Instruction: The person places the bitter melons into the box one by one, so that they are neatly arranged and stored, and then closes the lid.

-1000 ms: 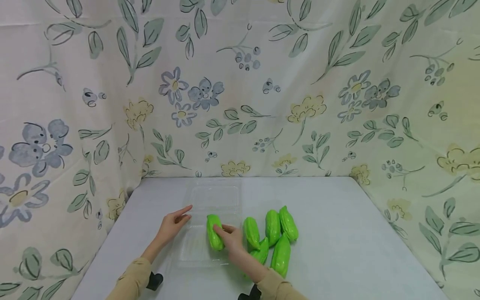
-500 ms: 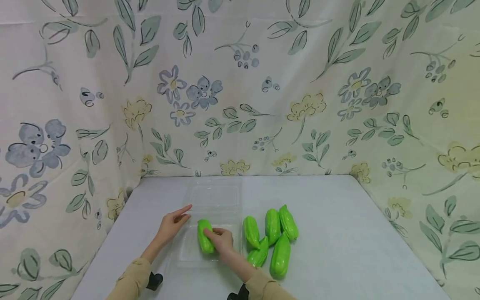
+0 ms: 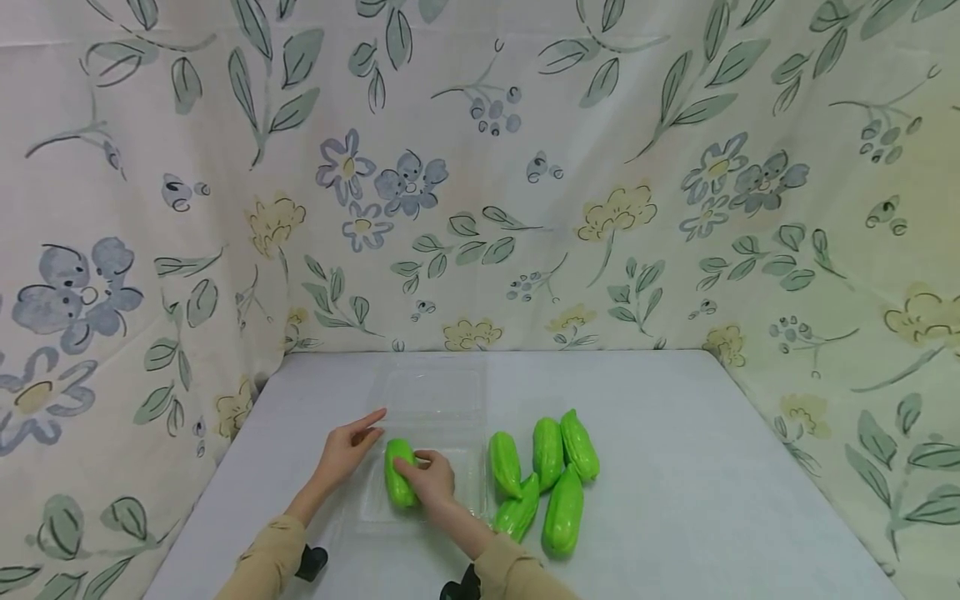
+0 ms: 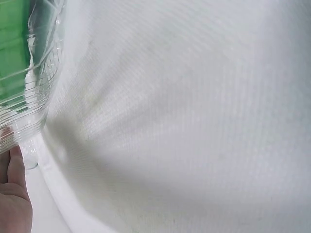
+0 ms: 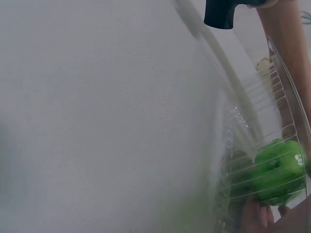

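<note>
A clear plastic clamshell box [image 3: 467,487] lies on the table with its lid [image 3: 431,387] folded back away from me. My right hand [image 3: 437,482] grips a bright green, ribbed, zucchini-like vegetable [image 3: 397,483] over the left part of the base, thumb across its near side. In the right wrist view that vegetable's rounded end [image 5: 279,172] shows past the ribbed wall. My left hand [image 3: 343,454] stays at the box's left side, fingers extended along the edge by the hinge. Its fingers [image 4: 15,167] show at the ribbed rim in the left wrist view.
Several more green vegetables [image 3: 562,512] of the same kind lie in a loose cluster on the white table [image 3: 697,483], right of the box. A floral cloth [image 3: 480,175] hangs behind and along both sides. Black wrist mounts [image 3: 311,562] sit under the sleeves.
My right hand has carried the green vegetable leftward within the box base, from its middle toward its left part. The left hand keeps its place at the box edge.
</note>
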The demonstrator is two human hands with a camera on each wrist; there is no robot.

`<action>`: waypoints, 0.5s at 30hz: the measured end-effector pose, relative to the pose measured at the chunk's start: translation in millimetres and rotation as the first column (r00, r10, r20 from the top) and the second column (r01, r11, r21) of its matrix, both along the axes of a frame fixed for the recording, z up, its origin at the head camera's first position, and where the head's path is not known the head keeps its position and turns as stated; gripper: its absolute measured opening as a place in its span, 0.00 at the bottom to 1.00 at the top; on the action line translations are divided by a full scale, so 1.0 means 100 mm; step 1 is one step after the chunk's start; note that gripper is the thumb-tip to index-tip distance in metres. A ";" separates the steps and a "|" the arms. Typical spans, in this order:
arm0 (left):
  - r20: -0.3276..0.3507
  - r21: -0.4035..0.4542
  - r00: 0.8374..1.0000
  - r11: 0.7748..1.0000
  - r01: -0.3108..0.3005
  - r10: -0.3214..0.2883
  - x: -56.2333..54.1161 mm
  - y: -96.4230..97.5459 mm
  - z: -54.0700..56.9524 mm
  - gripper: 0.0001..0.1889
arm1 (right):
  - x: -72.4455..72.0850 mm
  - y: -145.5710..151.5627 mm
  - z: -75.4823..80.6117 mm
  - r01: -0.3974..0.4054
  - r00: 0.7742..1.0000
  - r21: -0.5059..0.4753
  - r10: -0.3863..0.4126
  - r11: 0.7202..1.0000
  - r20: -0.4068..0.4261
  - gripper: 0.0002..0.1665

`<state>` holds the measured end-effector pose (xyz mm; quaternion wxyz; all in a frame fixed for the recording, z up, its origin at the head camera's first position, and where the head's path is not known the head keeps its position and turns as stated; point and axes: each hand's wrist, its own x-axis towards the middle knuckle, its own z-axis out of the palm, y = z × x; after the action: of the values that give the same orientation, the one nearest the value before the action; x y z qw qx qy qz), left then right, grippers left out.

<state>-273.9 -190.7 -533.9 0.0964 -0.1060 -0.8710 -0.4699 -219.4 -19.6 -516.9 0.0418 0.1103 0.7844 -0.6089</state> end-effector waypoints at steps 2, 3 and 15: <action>-0.012 0.007 1.000 1.000 0.004 -0.004 0.00 0.01 0.00 0.19 | 0.00 -0.02 0.01 -0.007 1.000 -0.001 0.007 1.000 -0.008 0.29; -0.020 0.013 1.000 1.000 0.006 -0.006 0.00 0.01 0.00 0.19 | 0.01 -0.03 0.00 -0.013 1.000 -0.009 0.013 1.000 -0.010 0.29; -0.025 -0.002 1.000 1.000 0.014 -0.014 0.01 0.00 -0.01 0.20 | 0.01 -0.05 -0.02 -0.297 0.955 -0.166 0.296 0.940 -0.036 0.35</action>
<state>-273.1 -190.5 -534.6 0.1042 -0.1182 -0.8693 -0.4686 -218.0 -24.5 -519.1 0.1382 -0.0162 0.7376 -0.6607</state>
